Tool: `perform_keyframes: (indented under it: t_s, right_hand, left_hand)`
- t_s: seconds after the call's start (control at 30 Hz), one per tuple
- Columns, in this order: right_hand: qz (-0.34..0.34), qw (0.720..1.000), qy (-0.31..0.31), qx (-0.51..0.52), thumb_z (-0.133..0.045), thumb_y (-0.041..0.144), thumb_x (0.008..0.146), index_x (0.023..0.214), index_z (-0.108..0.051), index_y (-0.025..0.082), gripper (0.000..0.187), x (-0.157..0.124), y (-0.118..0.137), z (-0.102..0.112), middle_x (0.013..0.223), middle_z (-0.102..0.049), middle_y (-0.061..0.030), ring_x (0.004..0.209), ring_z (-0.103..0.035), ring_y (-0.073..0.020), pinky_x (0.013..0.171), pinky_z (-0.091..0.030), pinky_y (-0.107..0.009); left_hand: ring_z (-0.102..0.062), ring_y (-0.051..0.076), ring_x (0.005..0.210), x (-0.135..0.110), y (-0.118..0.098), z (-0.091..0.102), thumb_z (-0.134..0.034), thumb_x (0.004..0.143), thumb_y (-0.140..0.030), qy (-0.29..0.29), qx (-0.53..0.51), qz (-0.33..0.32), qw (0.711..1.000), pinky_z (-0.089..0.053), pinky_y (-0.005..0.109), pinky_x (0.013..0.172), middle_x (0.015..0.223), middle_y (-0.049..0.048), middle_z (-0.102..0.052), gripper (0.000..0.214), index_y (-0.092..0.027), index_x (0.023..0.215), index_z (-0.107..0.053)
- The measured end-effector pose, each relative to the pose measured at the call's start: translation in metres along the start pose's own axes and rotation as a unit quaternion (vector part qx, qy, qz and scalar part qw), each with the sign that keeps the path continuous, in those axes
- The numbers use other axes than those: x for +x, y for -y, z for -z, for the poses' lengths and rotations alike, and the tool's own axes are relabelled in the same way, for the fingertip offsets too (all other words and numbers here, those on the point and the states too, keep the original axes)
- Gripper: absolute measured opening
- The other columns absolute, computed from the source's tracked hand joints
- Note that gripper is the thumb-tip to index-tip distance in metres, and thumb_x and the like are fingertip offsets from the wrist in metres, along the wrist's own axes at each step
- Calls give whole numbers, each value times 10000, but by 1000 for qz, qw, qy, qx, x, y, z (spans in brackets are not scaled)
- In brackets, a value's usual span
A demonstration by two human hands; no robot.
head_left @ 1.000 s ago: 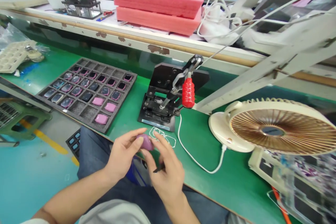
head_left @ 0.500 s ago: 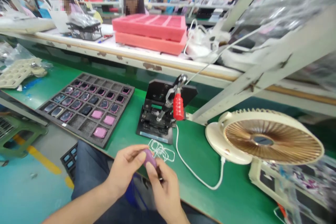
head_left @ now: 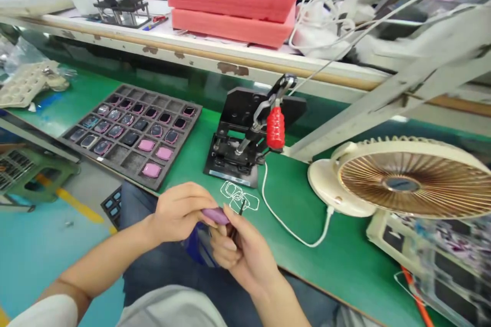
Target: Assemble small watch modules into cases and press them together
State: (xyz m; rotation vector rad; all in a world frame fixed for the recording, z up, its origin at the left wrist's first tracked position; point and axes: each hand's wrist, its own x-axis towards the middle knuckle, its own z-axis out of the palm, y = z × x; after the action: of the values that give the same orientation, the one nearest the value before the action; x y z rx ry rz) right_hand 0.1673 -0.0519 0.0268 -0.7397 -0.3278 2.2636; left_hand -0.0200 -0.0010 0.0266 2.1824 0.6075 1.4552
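Observation:
My left hand [head_left: 180,212] pinches a flat pink-purple rounded part [head_left: 215,216] from the left, its fingers on top. My right hand [head_left: 241,250] sits just below and to the right, with its fingers against the part's right end. A thin dark tool [head_left: 242,207] sticks up from between my right fingers, its lower length hidden. Just beyond the hands, several clear outline film pieces [head_left: 238,196] lie on the green bench mat [head_left: 303,214].
A grey foam tray [head_left: 130,135] holding several device parts lies left of a black hand press [head_left: 245,133] with a red grip. Right of them stand a cream fan [head_left: 402,179] and a white cable. Pink foam stacks sit on the far shelf. Co-workers sit beyond.
The pink-purple part has turned from a steeper tilt to nearly flat in my left hand's grip. My right hand has closed in around the dark tool. The view has shifted slightly.

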Motion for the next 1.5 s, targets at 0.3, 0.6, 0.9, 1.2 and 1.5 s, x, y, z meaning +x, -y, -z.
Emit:
perform_keyframes:
  t_s: [0.3,0.6,0.9,1.2,1.5]
  right_hand:
    - [-12,998,-59,-23,-888,667,781,745,-480,205,618,5,-4,22,555,-312,129,433,-105,-18,396,-98,-177]
    - [567,501,-305,-578,-606,545,1061,988,-787,225,375,-21,96,9,951,-763,-78,869,-703,-232,752,-554,-338]
    - [600,194,-70,-773,-588,306,1096,1357,-688,287,279,5,174,-44,1409,-727,-54,1199,-757,-213,881,-651,-284]
    - [646,53,-82,-757,-619,240,1080,1372,-672,263,297,20,185,-27,1322,-774,-48,1035,-813,-204,678,-604,-241]
    - [681,189,-254,-661,-532,479,1103,1426,-669,186,457,16,213,-87,1130,-815,-122,896,-784,-274,808,-599,-375]
  left_hand:
    - [-739,196,1049,-20,12,-10,-590,1008,-35,101,43,66,992,-632,326,926,1139,107,-764,391,-203,1351,-677]
    - [-709,242,1067,-15,40,-33,-618,1049,-206,63,53,159,984,-562,404,986,1099,83,-777,156,-217,1106,-763]
    - [-738,309,1125,-4,79,-48,-668,979,-172,90,132,189,969,-561,459,1043,1159,114,-810,199,-179,1160,-751]
    - [-726,266,1245,-8,87,-46,-638,985,-142,133,145,170,966,-429,448,1253,1311,127,-777,231,-172,1206,-698]
    - [-714,237,1286,-12,88,-40,-628,996,-147,119,131,161,971,-427,467,1270,1343,81,-781,204,-222,1166,-713]
